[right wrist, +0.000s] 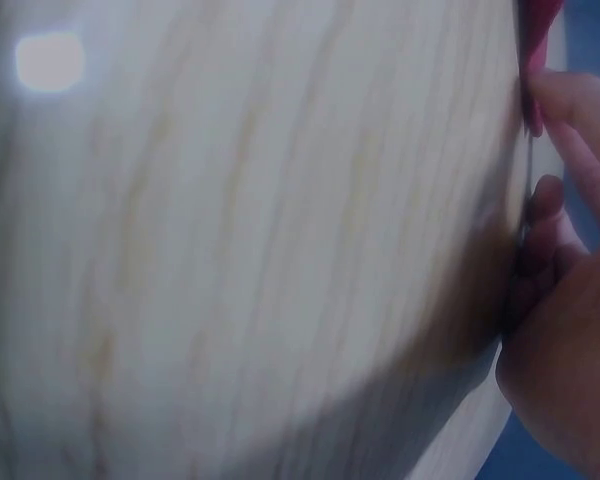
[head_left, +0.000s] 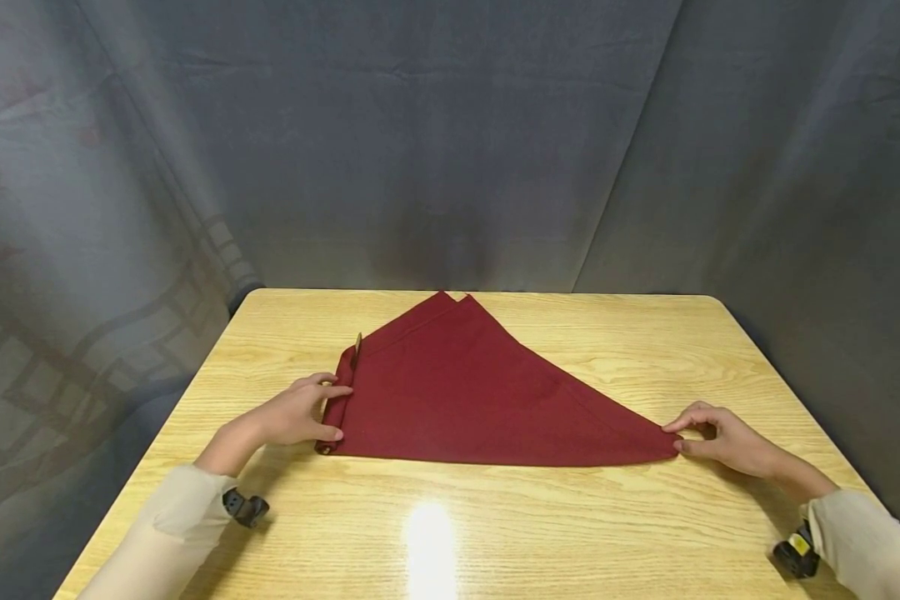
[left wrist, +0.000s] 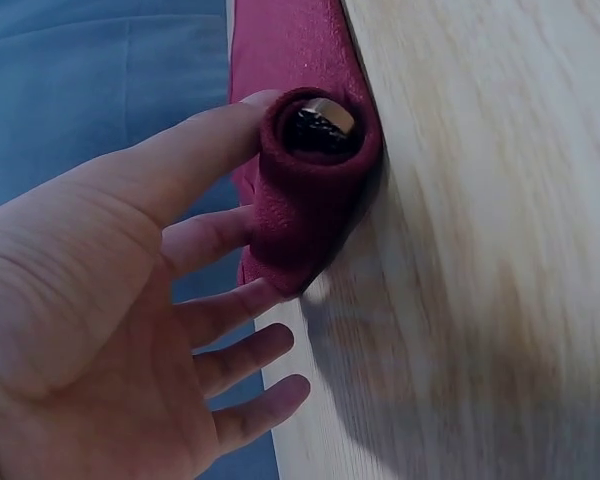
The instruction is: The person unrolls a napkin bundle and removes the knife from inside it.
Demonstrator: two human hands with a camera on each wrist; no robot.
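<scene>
Red napkin (head_left: 487,392) folded in triangle on table (head_left: 570,517).
Left hand (head_left: 296,412) curled around rolled end holding metal piece (left wrist: 320,122); right hand (head_left: 720,437) pinching opposite corner.

table (head_left: 570,517) – light wood, glare spot | backdrop (head_left: 450,142) – grey draped cloth

This looks like a staged recording corner rather than a lived-in room: a grey fabric backdrop (head_left: 450,142) hangs in creased folds just behind and to both sides of a bare light-wood bench (head_left: 570,517), whose top reflects an overhead lamp.
</scene>
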